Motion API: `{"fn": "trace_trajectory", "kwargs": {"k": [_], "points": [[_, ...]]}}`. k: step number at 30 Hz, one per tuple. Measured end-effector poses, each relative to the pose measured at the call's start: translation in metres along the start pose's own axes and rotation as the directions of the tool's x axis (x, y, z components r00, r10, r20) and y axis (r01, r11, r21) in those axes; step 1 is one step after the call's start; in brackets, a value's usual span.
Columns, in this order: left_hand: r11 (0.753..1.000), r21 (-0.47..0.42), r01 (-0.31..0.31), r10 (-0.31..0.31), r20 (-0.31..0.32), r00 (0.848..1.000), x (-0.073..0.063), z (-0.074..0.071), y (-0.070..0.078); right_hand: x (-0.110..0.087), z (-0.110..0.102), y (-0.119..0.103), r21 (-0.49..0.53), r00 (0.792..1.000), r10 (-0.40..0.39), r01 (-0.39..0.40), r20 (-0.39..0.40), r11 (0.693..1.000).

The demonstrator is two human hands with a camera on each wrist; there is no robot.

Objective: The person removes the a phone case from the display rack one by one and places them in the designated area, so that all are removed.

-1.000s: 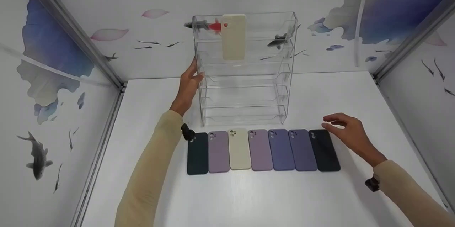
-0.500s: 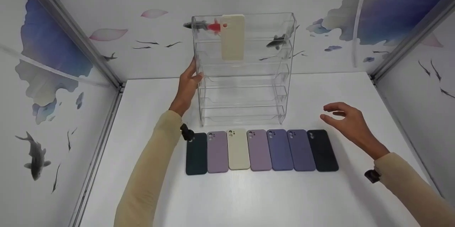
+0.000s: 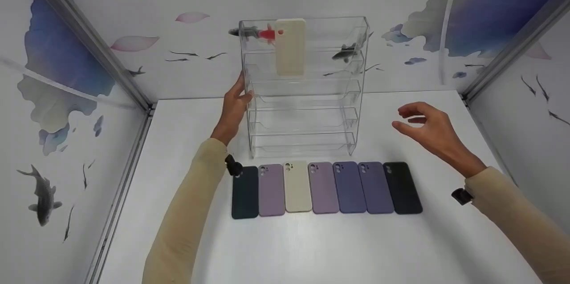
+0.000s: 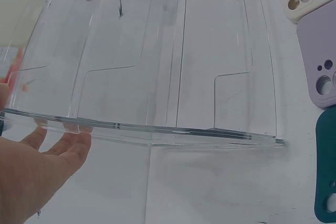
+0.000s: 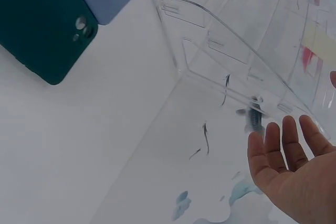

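Note:
A clear acrylic tiered display rack (image 3: pixel 303 134) stands at the back of the table. My left hand (image 3: pixel 234 111) grips its left side, with the thumb at the front edge and the fingers (image 4: pixel 73 148) along the outer face. One cream phone case (image 3: pixel 290 48) stands upright in the upper part of the rack. My right hand (image 3: pixel 427 128) is raised to the right of the rack, holding nothing, its fingers loosely curved and spread from the thumb. In the right wrist view its fingertips overlap the rack's side.
In front of the rack several phone cases lie in a row: dark green (image 3: pixel 245 192), light purple (image 3: pixel 271 190), cream (image 3: pixel 298 188), another light purple, two blue-violet, and a very dark case (image 3: pixel 403 188) at the right end. Patterned walls enclose the white table (image 3: pixel 311 248).
My right hand has lifted away from the dark case at the row's right end and moved back, up beside the rack. The left hand keeps its grip in place.

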State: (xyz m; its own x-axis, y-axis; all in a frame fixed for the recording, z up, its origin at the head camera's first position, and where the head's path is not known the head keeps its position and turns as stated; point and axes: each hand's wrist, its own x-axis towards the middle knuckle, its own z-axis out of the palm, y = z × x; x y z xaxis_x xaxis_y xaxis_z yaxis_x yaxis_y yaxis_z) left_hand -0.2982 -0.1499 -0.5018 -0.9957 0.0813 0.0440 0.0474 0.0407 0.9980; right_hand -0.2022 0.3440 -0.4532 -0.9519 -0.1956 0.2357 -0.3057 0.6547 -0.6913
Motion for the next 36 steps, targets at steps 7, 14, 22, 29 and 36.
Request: {"fn": "trace_trajectory", "kwargs": {"k": [7, 14, 22, 29, 36], "points": [[1.0, 0.001, -0.015, 0.015, 0.009, 1.0, 0.001, 0.001, 0.0, 0.028, 0.0, -0.018, 0.004, 0.999, -0.033, 0.033, 0.028, 0.999], [1.0, 0.007, -0.005, 0.004, 0.009, 1.0, 0.001, 0.002, 0.0, 0.054, 0.003, -0.035, -0.015, 0.997, -0.067, 0.068, 0.038, 0.998], [1.0, 0.007, 0.006, -0.006, 0.0, 1.0, 0.0, 0.0, 0.002, 0.082, 0.013, -0.049, 0.002, 0.997, -0.07, 0.07, 0.025, 0.998], [1.0, 0.021, 0.014, -0.014, 0.005, 1.0, 0.0, 0.0, 0.001, 0.104, 0.024, -0.062, 0.02, 0.994, -0.106, 0.105, 0.024, 0.994], [0.999, 0.038, 0.004, -0.004, -0.002, 1.0, -0.001, -0.001, 0.001, 0.119, 0.033, -0.071, 0.042, 0.984, -0.175, 0.174, 0.029, 0.984]]}}
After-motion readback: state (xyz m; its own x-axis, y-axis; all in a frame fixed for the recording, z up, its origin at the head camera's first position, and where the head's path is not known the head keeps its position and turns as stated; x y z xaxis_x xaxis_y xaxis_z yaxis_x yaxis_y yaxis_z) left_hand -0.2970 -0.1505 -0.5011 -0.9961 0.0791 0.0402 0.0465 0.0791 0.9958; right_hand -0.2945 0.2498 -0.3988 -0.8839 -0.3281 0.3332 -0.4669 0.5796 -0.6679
